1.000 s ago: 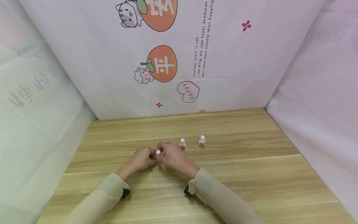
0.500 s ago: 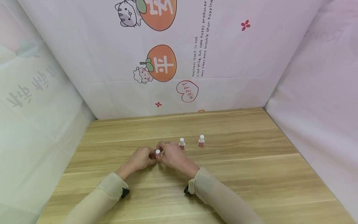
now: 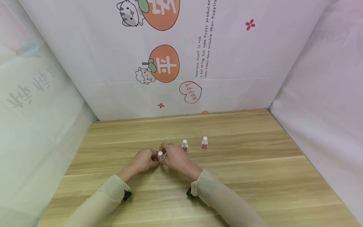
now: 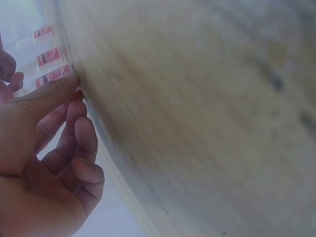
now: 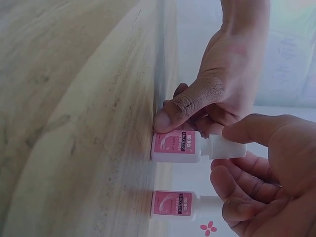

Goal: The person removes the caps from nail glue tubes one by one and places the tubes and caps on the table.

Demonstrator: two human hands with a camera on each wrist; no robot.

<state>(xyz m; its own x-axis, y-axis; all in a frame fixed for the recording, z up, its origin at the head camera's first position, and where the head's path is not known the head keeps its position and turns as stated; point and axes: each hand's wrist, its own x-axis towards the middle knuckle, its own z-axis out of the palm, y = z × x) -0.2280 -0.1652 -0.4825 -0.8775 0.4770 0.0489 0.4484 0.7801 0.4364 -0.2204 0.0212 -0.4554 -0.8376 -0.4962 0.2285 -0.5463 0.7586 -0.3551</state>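
Between my two hands a small white nail glue bottle (image 5: 175, 144) with a pink label stands upright on the wooden table (image 3: 255, 176). My left hand (image 3: 143, 160) grips its body low down, thumb on one side near the base. Higher up, my right hand (image 3: 176, 157) pinches the white cap (image 5: 226, 147) between thumb and fingers. In the head view only the cap's top shows; the hands hide the rest of the bottle.
A second nail glue bottle (image 3: 185, 146) stands just beyond the right hand. Farther right is a third matching bottle (image 3: 204, 143). White printed sheets (image 3: 232, 63) enclose the table at the back and both sides.
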